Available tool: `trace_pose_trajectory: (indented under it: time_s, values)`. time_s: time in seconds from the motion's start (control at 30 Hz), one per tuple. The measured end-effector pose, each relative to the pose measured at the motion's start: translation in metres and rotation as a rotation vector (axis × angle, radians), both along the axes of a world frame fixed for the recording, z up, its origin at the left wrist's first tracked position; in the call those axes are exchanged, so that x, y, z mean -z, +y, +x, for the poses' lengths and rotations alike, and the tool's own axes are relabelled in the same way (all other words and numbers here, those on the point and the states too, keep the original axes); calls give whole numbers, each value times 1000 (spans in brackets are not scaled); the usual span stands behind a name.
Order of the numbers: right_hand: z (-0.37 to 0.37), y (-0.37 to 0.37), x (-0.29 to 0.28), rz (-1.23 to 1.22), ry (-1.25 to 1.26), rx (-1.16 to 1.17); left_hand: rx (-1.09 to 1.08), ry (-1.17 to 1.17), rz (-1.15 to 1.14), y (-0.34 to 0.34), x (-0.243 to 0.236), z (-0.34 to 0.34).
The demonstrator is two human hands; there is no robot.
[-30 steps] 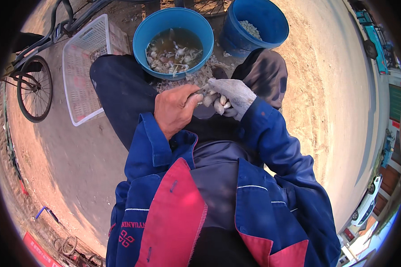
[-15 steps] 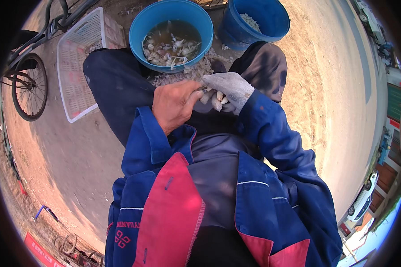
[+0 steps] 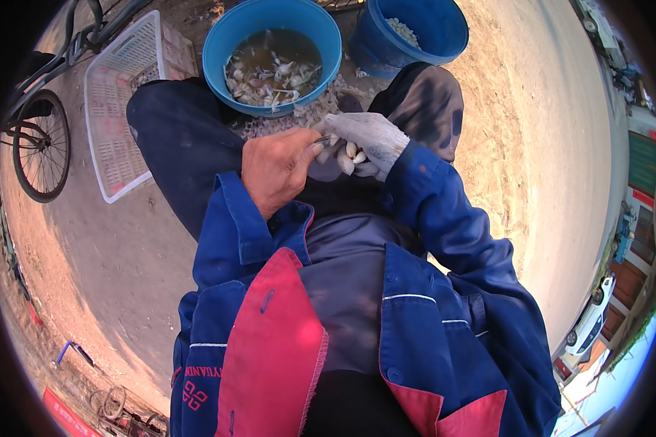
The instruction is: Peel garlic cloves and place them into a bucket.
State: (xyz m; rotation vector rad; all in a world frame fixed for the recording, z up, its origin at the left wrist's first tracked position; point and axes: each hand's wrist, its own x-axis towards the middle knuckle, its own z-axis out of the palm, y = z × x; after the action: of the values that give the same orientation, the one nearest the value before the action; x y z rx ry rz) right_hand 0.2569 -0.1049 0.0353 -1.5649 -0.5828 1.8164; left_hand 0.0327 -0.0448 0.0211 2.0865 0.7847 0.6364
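My left hand (image 3: 273,169), bare, is closed in a pinch. Between its thumb and fingers sits a small dark blade (image 3: 323,139), mostly hidden, its tip meeting my other hand. In a whitish glove, my right hand (image 3: 372,137) is closed around several pale garlic cloves (image 3: 348,158), which show below its fingers. Both hands nearly touch above my lap. Just beyond them stands a blue basin (image 3: 210,73), where unpeeled garlic lies in brownish water.
Right of the basin, a deeper blue bucket (image 3: 368,52) contains pale cloves. Papery skins (image 3: 288,122) litter the ground by the basin. A white plastic crate (image 3: 95,138) lies at the left, near a bicycle wheel (image 3: 42,146). A white car (image 3: 590,317) is at the far right.
The whole view has shifted slightly, so everything sits a little further left and higher. Both hands keep nearly the same grip and position against each other.
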Motion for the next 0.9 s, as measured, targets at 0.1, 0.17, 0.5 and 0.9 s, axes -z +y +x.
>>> trace_pose_trajectory:
  time_s: [0.1,0.17,0.5,0.9]
  values:
    - [-1,-5,4,138,5,39,-75,-15,8,0,-1,-1]
    - [-1,0,-9,11,-28,50,-121,17,-32,1,-8,-3]
    - [-18,-12,-5,189,-210,86,-147,21,-112,1,-5,-4]
    - [-19,-11,-9,47,-37,135,-174,75,-58,-2,-5,-1]
